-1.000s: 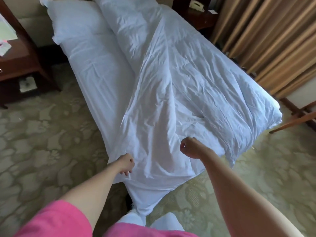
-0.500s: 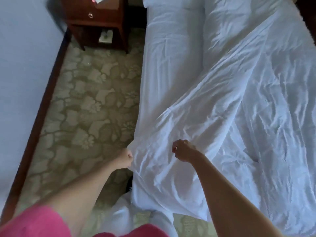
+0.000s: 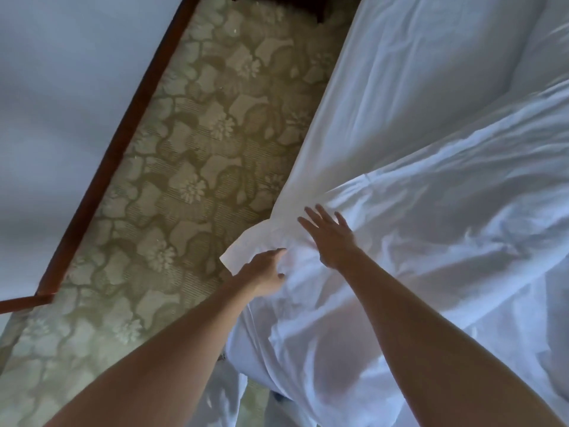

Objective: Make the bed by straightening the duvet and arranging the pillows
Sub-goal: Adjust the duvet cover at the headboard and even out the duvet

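Observation:
The white duvet (image 3: 446, 229) lies crumpled across the bed, its near left corner hanging over the bed's foot-end corner. My left hand (image 3: 261, 275) is at that corner, fingers pressed into the fabric's edge; whether it pinches the cloth I cannot tell for sure. My right hand (image 3: 331, 237) lies flat on the duvet just right of it, fingers spread. The white bed sheet (image 3: 400, 87) is bare on the left side of the mattress. No pillow is in view.
A floral-patterned carpet (image 3: 200, 155) runs along the bed's left side. A pale wall (image 3: 61, 103) with a dark wooden skirting board (image 3: 123, 134) bounds it on the left. The foot of a dark piece of furniture (image 3: 308, 7) shows at the top.
My view has swung left and down, so pillows and nightstand have left the frame. My right hand has opened from a fist and now lies flat. The duvet corner sits further left.

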A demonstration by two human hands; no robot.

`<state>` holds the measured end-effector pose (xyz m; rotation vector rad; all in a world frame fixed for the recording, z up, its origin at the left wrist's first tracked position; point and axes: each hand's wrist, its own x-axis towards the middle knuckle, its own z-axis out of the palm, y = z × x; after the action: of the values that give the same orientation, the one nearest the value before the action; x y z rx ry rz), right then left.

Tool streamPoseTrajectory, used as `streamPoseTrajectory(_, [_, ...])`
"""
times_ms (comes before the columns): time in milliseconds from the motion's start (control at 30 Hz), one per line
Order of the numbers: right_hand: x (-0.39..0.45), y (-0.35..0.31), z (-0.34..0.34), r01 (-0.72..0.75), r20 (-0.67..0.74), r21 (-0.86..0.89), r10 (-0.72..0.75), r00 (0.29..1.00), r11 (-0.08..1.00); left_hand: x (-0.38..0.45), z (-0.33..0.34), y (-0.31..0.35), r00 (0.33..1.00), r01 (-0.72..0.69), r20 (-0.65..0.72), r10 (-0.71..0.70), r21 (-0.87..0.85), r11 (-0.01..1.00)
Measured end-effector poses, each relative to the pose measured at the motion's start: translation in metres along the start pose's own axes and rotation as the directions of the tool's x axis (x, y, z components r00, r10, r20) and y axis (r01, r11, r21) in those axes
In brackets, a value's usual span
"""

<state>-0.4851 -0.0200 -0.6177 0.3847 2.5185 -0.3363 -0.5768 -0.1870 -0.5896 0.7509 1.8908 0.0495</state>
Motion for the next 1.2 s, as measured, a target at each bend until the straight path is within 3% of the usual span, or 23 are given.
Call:
streamPoseTrajectory(167, [0.030, 0.009, 0.009, 0.004, -0.049, -0.174, -0.013, 0.999, 0.985, 0.021, 0.009, 0.001, 0.997, 0.036, -0.070, -0.031, 0.068, 0.997])
streamPoseTrajectory(333, [0.040, 0.011, 0.013, -0.021, -0.015, -0.094, 0.020, 1.000, 0.995, 0.031, 0.011, 0.003, 0.969, 0.046, -0.249, -0.005, 0.158, 0.986])
streamPoseTrajectory(433, [0.035, 0.014, 0.018, 0.030, 0.013, -0.093, -0.028, 1.000, 0.995, 0.034, 0.012, 0.003, 0.946, 0.068, -0.322, 0.043, 0.325, 0.943])
streamPoseTrajectory(600, [0.001, 0.028, 0.020, 0.120, 0.172, -0.030, -0.113, 0.979, 0.992, 0.031, 0.015, 0.006, 0.994, -0.010, -0.100, 0.041, 0.294, 0.956])
streamPoseTrajectory(733, [-0.033, 0.043, 0.011, 0.148, 0.225, 0.083, -0.163, 0.960, 0.985, 0.008, 0.029, 0.010, 0.999, -0.016, -0.034, 0.031, 0.381, 0.925])
streamPoseTrajectory(833, [-0.069, 0.042, 0.003, 0.168, 0.144, 0.061, -0.176, 0.974, 0.984, -0.014, 0.048, 0.013, 0.982, -0.102, -0.093, 0.163, 0.465, 0.880])
streamPoseTrajectory(933, [-0.118, 0.034, -0.005, 0.177, -0.027, 0.036, -0.176, 0.984, 0.984, -0.041, 0.063, 0.037, 0.951, -0.239, -0.069, 0.301, 0.453, 0.859])
streamPoseTrajectory(1033, [-0.169, 0.032, -0.009, 0.188, -0.262, 0.045, -0.170, 0.950, 0.981, -0.078, 0.073, 0.073, 0.957, -0.252, -0.111, 0.267, 0.129, 0.959])
streamPoseTrajectory(1100, [-0.205, 0.035, -0.014, 0.188, -0.370, 0.050, -0.157, 0.916, 0.981, -0.106, 0.078, 0.099, 0.965, -0.250, -0.107, 0.241, -0.083, 0.965])
streamPoseTrajectory(1200, [-0.263, 0.040, -0.019, 0.129, -0.438, 0.121, -0.064, 0.897, 0.984, -0.149, 0.096, 0.137, 0.956, -0.280, -0.126, 0.265, -0.123, 0.952])
